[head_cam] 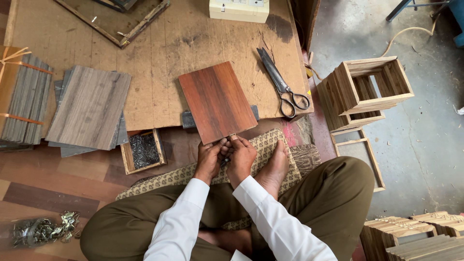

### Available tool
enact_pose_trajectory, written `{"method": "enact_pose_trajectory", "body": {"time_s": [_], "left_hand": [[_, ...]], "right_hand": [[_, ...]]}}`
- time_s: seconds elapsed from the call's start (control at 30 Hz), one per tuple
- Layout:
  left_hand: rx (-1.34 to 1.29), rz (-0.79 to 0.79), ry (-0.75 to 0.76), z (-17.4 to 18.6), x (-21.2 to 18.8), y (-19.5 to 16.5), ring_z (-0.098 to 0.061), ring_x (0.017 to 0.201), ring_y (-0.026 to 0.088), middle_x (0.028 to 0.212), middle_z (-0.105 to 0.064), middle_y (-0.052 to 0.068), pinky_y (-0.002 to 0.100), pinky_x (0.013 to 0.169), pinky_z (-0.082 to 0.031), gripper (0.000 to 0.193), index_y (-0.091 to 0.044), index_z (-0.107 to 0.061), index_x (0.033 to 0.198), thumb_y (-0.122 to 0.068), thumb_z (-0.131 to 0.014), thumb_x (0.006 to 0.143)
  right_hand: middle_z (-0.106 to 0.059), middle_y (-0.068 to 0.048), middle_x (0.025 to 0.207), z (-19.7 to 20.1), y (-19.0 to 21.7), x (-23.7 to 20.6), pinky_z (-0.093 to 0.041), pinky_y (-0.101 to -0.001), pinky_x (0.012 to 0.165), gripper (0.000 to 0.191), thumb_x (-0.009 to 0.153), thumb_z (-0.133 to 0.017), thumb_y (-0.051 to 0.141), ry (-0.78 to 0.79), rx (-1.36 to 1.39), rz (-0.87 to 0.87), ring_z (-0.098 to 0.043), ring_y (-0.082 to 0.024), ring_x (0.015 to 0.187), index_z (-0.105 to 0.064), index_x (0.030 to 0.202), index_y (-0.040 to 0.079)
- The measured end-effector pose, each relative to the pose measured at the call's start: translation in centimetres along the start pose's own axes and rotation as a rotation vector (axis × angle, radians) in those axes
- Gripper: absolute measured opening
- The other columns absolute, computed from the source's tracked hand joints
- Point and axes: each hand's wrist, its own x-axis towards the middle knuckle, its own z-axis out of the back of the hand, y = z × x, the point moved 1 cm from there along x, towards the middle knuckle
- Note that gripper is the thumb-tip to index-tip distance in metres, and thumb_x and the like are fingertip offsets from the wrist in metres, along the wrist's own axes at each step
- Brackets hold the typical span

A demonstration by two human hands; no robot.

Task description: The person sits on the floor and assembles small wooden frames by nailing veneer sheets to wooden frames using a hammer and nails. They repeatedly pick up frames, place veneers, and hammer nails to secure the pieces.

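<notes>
Reddish-brown laminate panel (217, 101) lies flat on the plywood work board (159, 53), its near edge overhanging toward the seated person so that both hands can work at that edge. The left hand (209, 160) and right hand (241, 157) meet just below the panel's near corner. Both sets of fingers are pressed together around a small dark object that touches the panel edge; what that object is cannot be made out, as the fingers cover it.

A bare foot (273, 166) rests on the patterned mat (261, 145) just beside the right hand, with the person sitting cross-legged on the floor. A small wooden tray of dark nails (143, 151) sits near the left hand, within easy reach. Large scissors (282, 84) lie on the board, to the right of the panel and apart from it.

A stack of grey wood-grain sheets (89, 106) lies well to the left. Open slatted wooden boxes (365, 92) stand on the concrete floor to the right. A dark strip under the panel's far side is mostly hidden. A bag of metal fittings (41, 231) at lower left is blurred, and the cream socket box (239, 8) is cut off at the top.
</notes>
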Motion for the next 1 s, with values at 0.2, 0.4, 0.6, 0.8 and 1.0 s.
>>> {"method": "enact_pose_trajectory", "body": {"time_s": [0.2,0.4,0.6,0.8,1.0], "left_hand": [[-0.037,-0.017,0.006,-0.1,-0.1,-0.1,-0.067,0.072,0.011,0.090,-0.072,0.006,0.024,0.064,-0.056,0.011,0.000,-0.068,0.106,0.001,-0.068,0.095],[-0.009,-0.037,0.021,0.0,-0.1,-0.1,-0.066,0.073,0.011,0.090,-0.071,0.006,0.024,0.064,-0.056,0.010,0.001,-0.068,0.106,0.000,-0.068,0.096],[-0.020,-0.041,0.026,-0.3,-0.3,-0.5,-0.067,0.076,0.012,0.093,-0.072,0.007,0.026,0.068,-0.056,0.012,0.001,-0.067,0.109,0.001,-0.067,0.097],[-0.028,-0.080,0.019,-0.3,-0.6,-0.9,-0.069,0.088,0.020,0.106,-0.071,0.010,0.033,0.072,-0.058,0.022,0.001,-0.063,0.116,0.003,-0.065,0.094],[-0.141,-0.196,-0.185,0.5,-1.9,-1.5,-0.071,0.100,0.029,0.113,-0.069,0.016,0.042,0.086,-0.061,0.049,0.000,-0.050,0.129,0.007,-0.056,0.081]], "right_hand": [[-0.069,-0.007,0.072,-0.1,-0.3,-0.1,-0.051,-0.0269,0.054,0.012,0.094,-0.066,0.005,0.009,0.035,-0.002,-0.062,-0.014,0.056,-0.072,0.098,-0.005],[-0.069,-0.008,0.072,0.1,0.0,0.1,-0.053,-0.0277,0.055,0.012,0.095,-0.065,0.006,0.032,-0.027,0.002,-0.063,-0.014,0.057,-0.071,0.097,-0.005],[-0.068,-0.008,0.073,0.0,0.6,-0.2,-0.052,-0.0276,0.056,0.014,0.096,-0.066,0.007,0.050,-0.060,-0.006,-0.062,-0.014,0.059,-0.072,0.097,-0.006],[-0.069,-0.011,0.076,0.6,2.3,-0.1,-0.055,-0.0295,0.059,0.018,0.098,-0.063,0.009,0.165,-0.125,-0.029,-0.066,-0.017,0.063,-0.068,0.097,-0.008],[-0.071,-0.013,0.081,3.0,4.3,0.9,-0.054,-0.0297,0.059,0.020,0.096,-0.063,0.008,0.253,-0.220,-0.025,-0.063,-0.017,0.063,-0.068,0.106,-0.008]]}}
